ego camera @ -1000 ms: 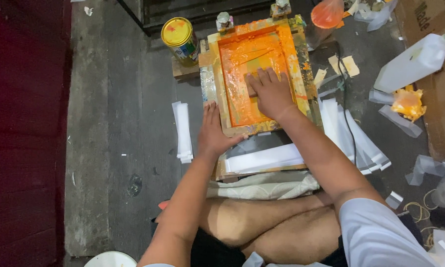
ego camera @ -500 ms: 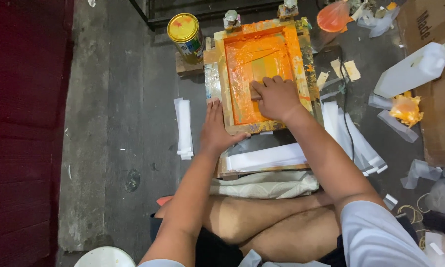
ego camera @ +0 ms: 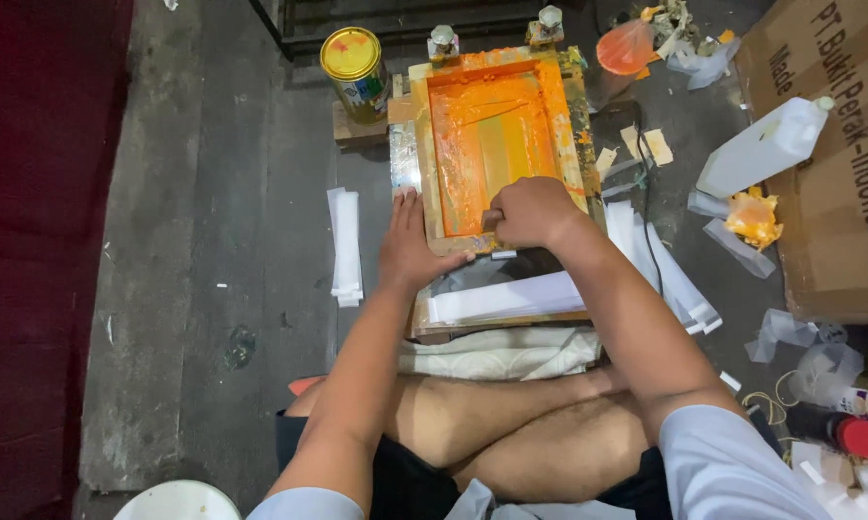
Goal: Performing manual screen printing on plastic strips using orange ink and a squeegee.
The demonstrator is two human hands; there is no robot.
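A wooden screen-printing frame (ego camera: 575,106) smeared with orange ink lies on a low board in front of me. My right hand (ego camera: 528,212) is closed around a squeegee at the near end of the inked screen; the tool is almost wholly hidden under my fingers. My left hand (ego camera: 407,243) presses flat, fingers apart, on the frame's near-left corner. White paper strips (ego camera: 511,297) lie just below the frame, on the board near my crossed legs.
A yellow-lidded tin (ego camera: 355,64) stands left of the frame. A stack of white strips (ego camera: 344,243) lies on the grey floor at left. At right are more strips (ego camera: 680,289), a white plastic jug (ego camera: 766,146), a cardboard box (ego camera: 843,183) and an orange ink bag (ego camera: 627,46).
My right hand has drawn the squeegee from the middle of the screen toward me to its near edge. My left hand stayed on the frame's corner.
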